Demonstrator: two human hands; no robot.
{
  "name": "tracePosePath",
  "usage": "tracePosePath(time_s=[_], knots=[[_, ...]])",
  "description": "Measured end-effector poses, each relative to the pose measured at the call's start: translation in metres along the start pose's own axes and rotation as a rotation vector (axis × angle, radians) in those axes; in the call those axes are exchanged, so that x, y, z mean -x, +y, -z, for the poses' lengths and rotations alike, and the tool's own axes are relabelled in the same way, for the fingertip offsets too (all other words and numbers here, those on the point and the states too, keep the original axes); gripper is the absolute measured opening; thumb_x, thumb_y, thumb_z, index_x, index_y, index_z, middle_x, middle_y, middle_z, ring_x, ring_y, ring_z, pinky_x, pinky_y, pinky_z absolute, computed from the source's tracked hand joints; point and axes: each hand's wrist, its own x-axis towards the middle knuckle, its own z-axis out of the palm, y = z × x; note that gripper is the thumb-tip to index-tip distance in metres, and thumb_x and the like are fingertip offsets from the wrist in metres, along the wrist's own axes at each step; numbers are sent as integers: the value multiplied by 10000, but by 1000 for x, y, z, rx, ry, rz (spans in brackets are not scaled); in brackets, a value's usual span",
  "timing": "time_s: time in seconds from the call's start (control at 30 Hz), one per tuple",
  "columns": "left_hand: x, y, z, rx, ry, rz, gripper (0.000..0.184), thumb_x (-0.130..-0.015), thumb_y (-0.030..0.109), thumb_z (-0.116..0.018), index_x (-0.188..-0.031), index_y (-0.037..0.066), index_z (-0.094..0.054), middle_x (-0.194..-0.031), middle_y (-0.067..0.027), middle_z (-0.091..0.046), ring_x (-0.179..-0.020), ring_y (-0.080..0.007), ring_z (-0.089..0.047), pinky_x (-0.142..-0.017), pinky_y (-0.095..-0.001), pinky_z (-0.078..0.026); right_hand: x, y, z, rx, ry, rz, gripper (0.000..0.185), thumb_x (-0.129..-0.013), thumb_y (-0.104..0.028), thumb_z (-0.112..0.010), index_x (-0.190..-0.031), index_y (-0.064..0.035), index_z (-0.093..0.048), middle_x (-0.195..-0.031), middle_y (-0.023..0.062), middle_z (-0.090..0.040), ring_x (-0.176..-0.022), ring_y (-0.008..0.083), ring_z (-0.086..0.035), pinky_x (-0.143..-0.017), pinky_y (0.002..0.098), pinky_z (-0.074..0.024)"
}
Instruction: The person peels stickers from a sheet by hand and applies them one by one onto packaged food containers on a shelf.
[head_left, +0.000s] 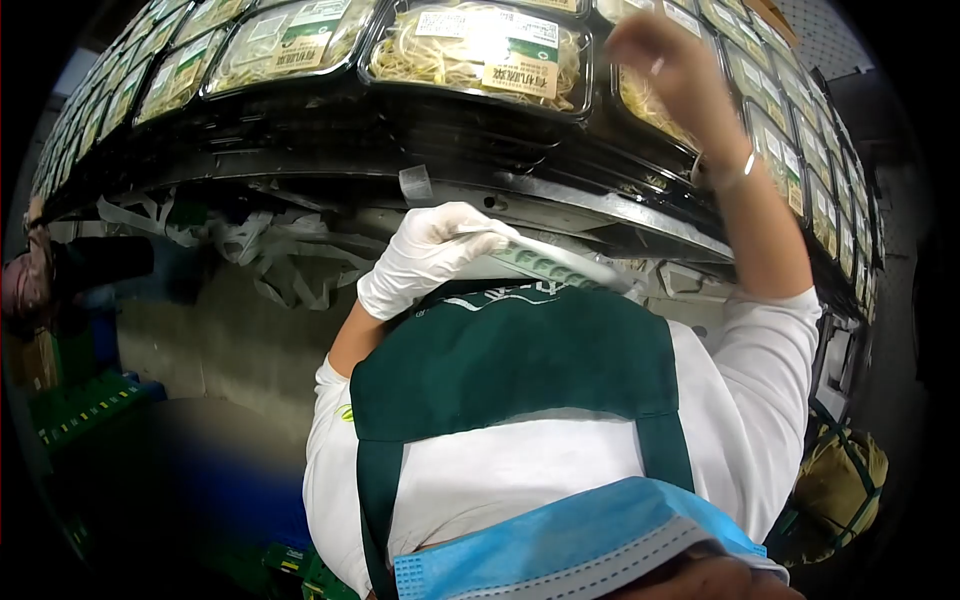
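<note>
My left hand [430,255], in a white glove, pinches the left end of a white sheet of green labels [545,262] in front of my apron. The sheet is tilted and its right end is blurred. My right hand [665,65] is bare and raised over a clear-lidded pack of bean sprouts [650,100] at the upper right. Motion smears its fingers, so I cannot tell their grip. Left of that hand lies another bean sprout pack [410,55] with green, brown and white labels on its lid.
Rows of labelled packs [275,45] in black trays cover the bench, whose metal edge [580,195] runs before me. Plastic film [285,270] hangs below it. Part of another person, a sleeve [30,270], shows at the far left, near a green crate [95,410].
</note>
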Motion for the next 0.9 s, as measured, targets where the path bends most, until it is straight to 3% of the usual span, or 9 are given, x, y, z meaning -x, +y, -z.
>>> tracePosePath(time_s=[0.03, 0.1, 0.27, 0.37, 0.4, 0.47, 0.53, 0.77, 0.9], knots=[[0, -4, 1, 72, 62, 16, 111, -776, 83, -594, -843, -6, -593, -797, -49, -619, -720, -73, -545, -675, -195, -433, -18, 46, 23, 84, -4, -237, 209, -782, -167, -553, -946, -38, -547, -781, 110, -599, -785, 192, -578, -702, 297, -445], [0, -7, 3, 115, 116, 101, 99, -775, 74, -593, -838, -3, -593, -799, -46, -619, -723, -71, -544, -679, -195, -433, -40, 81, 36, 119, 256, -473, 297, -738, -183, -624, -925, 4, -490, -751, 43, -526, -674, 110, -474, -597, 232, -409], [-5, -10, 8, 193, 242, 235, 98, -770, 42, -582, -850, -14, -589, -790, -42, -619, -723, -66, -547, -680, -191, -430, -45, 60, 19, 610, 60, -505, 260, -767, -145, -553, -991, -29, -489, -726, 61, -553, -660, 185, -531, -610, 285, -437], [-3, -26, 21, 128, 275, 296, 111, -765, 42, -583, -857, -20, -583, -793, -45, -619, -724, -73, -554, -681, -192, -431, -37, 130, 47, 1076, -78, -300, 567, -759, -466, -508, -1164, -80, -420, -922, 143, -584, -969, 278, -503, -846, 375, -368], [-2, -28, 23, 129, 274, 292, 111, -765, 42, -583, -857, -20, -583, -793, -45, -619, -724, -73, -554, -681, -192, -431, -33, 144, 59, 1133, -7, -276, 532, -759, -441, -528, -1124, -60, -462, -937, 144, -579, -901, 275, -534, -818, 358, -390], [-5, -32, 25, 228, 315, 282, 121, -762, 41, -580, -867, -19, -580, -793, -47, -618, -730, -76, -555, -679, -193, -430, -56, 198, 94, 1019, -101, -380, 512, -757, -431, -542, -1074, -30, -503, -918, 122, -584, -840, 231, -552, -789, 333, -402], [-9, -33, 26, 218, 316, 298, 142, -764, 36, -578, -895, -20, -576, -824, -55, -617, -755, -86, -556, -698, -199, -433, -83, 229, 96, 374, 56, -616, 450, -759, -391, -564, -990, -4, -556, -880, 64, -580, -759, 136, -522, -702, 293, -415], [-15, -1, 26, 473, 206, 376, 339, -739, -42, -555, -1072, -53, -495, -1032, -123, -566, -934, -167, -549, -838, -267, -436, -134, 262, 64, 775, -23, -545, 563, -690, -532, -531, -831, 9, -600, -750, 142, -602, -698, 241, -575, -663, 332, -430], [5, 2, 30, 442, 285, 363, 210, -739, -45, -555, -949, -48, -554, -1006, -153, -573, -895, -174, -566, -800, -283, -457, -122, 323, 115, 924, -56, -543, 498, -703, -481, -524, -873, -18, -593, -810, 176, -603, -768, 293, -578, -722, 349, -432]])
